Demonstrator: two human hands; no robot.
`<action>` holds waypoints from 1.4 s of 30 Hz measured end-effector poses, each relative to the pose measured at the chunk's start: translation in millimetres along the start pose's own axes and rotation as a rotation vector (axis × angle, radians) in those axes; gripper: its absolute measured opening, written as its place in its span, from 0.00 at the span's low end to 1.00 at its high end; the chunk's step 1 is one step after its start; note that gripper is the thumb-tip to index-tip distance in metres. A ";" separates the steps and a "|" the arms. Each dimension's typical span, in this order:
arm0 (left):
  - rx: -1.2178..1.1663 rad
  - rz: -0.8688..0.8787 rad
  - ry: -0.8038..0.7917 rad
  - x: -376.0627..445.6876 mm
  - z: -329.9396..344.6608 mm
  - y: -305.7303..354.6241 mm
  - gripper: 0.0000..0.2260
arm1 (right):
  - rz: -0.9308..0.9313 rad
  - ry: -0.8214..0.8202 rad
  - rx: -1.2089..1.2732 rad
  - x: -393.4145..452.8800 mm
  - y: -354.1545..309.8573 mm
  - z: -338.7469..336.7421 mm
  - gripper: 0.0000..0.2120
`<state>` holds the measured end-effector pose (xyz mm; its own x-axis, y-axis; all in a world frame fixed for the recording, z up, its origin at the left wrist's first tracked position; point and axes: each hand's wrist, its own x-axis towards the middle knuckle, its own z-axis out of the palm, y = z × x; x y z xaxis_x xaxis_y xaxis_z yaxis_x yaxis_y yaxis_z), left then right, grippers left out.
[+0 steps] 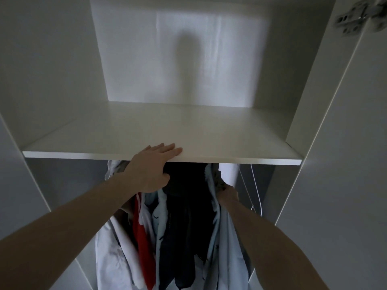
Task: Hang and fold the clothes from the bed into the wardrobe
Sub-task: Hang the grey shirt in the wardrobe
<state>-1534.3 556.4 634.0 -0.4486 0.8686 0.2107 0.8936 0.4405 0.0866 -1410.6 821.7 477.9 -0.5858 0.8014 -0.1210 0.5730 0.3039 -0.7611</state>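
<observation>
A white wardrobe is filling the view, and its shelf is running flat from nine o'clock to three o'clock across the middle. Beneath the shelf, at six o'clock, a row of hanging clothes is dangling with each garment's long axis running straight down: pale shirts, a red garment and a dark garment. The rail itself is hiding behind the shelf edge.

A pale blue shirt is hanging at the right end of the row, toward five o'clock. The right hand is gripping it near the collar, fingers curled into the cloth, so this hand is the nearer one to the task's garment. Whether a hanger is inside it cannot be told.

The left hand is resting with fingers straight on the shelf's front edge, thumb below, at eleven o'clock from the right hand and just above the clothes. It appears to be bracing the person while the shirt is being hung.

An empty wire hanger is hanging at three o'clock from the right hand.
</observation>
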 end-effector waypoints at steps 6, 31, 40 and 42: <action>0.009 -0.011 -0.012 -2.4 -4.9 5.8 0.40 | 0.015 0.084 -0.032 -19.8 22.8 2.2 0.20; 0.045 -0.046 0.170 -7.6 12.5 14.6 0.42 | 0.280 0.075 -0.233 20.3 68.9 -67.3 0.41; 0.063 -0.041 0.283 -3.3 19.0 14.3 0.42 | 0.227 0.140 -0.082 41.2 79.0 -52.4 0.12; 0.055 -0.045 0.288 -4.1 20.5 15.3 0.42 | 0.205 0.222 0.016 37.6 78.9 -47.8 0.12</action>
<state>-1519.1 564.2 614.5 -0.4571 0.7511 0.4763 0.8671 0.4955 0.0508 -1360.0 900.4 443.7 -0.3182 0.9388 -0.1322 0.6566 0.1176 -0.7450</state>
